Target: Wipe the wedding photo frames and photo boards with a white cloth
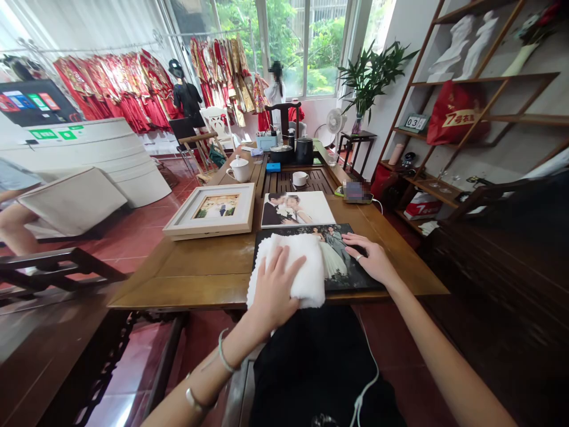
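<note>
My left hand (276, 290) lies on top of a folded white cloth (306, 281), its fingers spread over it. Under the cloth is a dark photo panel (367, 274) printted with a couple in a pale gown and a grey suit. The cloth covers the panel's left part. My right hand (372, 258), with a ring on one finger, rests on the panel's right side with its fingers stretched out. Just beyond lies a white photo panel (317, 207) of a couple. To its left is a light wooden picture frame (211, 228) with a small photo inside.
All of these lie on a wooden table (178, 279). Farther back are a lidded white cup (240, 169), a white teacup (300, 178), a blue box (273, 167) and a black pot (304, 151). A phone-like object (357, 192) with a white cable sits at the right edge.
</note>
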Demonstrator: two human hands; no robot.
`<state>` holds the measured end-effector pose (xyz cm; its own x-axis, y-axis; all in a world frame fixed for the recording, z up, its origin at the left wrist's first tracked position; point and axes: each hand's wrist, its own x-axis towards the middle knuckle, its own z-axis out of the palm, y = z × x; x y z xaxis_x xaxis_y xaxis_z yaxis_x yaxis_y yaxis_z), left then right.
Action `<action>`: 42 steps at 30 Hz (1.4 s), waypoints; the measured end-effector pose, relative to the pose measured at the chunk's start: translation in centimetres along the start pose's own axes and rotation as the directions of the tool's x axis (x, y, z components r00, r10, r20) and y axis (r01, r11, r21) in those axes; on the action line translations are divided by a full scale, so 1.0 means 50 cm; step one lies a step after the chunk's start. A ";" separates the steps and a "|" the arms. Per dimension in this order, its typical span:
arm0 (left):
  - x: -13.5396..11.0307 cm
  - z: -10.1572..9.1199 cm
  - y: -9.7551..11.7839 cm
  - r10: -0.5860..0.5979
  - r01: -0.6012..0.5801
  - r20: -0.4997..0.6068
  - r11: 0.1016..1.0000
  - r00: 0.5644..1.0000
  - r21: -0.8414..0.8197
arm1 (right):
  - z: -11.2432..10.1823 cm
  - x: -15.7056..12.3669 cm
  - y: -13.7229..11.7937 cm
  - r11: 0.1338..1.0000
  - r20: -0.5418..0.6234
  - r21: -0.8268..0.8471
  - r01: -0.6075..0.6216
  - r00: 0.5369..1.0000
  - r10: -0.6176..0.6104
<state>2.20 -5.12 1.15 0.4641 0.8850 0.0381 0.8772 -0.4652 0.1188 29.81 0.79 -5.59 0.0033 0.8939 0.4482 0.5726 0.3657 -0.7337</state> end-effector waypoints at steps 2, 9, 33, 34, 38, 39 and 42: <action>0.035 -0.007 -0.026 -0.002 0.002 -0.008 1.000 1.000 0.008 | 0.001 0.000 -0.002 1.000 -0.016 -0.010 -0.006 1.000 0.006; 0.183 -0.029 -0.121 0.055 -0.055 0.020 0.998 0.998 0.024 | 0.002 0.000 -0.004 1.000 -0.024 -0.026 -0.010 1.000 0.009; -0.058 -0.004 -0.031 -0.023 0.022 0.036 1.000 0.999 0.012 | 0.000 0.001 -0.006 1.000 -0.010 -0.023 -0.003 1.000 0.003; -0.052 -0.007 -0.035 -0.010 0.009 0.043 1.000 0.999 0.010 | 0.000 0.001 -0.007 1.000 -0.009 -0.024 -0.001 1.000 0.000; 0.007 -0.022 -0.054 0.007 -0.008 0.039 1.000 0.999 0.021 | -0.001 0.001 -0.011 1.000 0.000 -0.030 0.008 1.000 -0.008; 0.027 -0.023 -0.059 0.007 -0.008 0.037 1.000 0.999 0.025 | -0.002 0.001 -0.011 0.999 0.001 -0.031 0.009 1.000 -0.009; 0.092 -0.021 -0.076 0.015 -0.015 0.010 0.999 1.000 0.043 | -0.002 0.001 -0.011 1.000 -0.005 -0.025 0.017 1.000 -0.017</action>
<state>0.90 0.75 1.91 0.4781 0.8778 0.0297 0.8746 -0.4789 0.0752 29.58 0.60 -5.11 -0.0025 0.8865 0.4627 0.5929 0.3739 -0.7132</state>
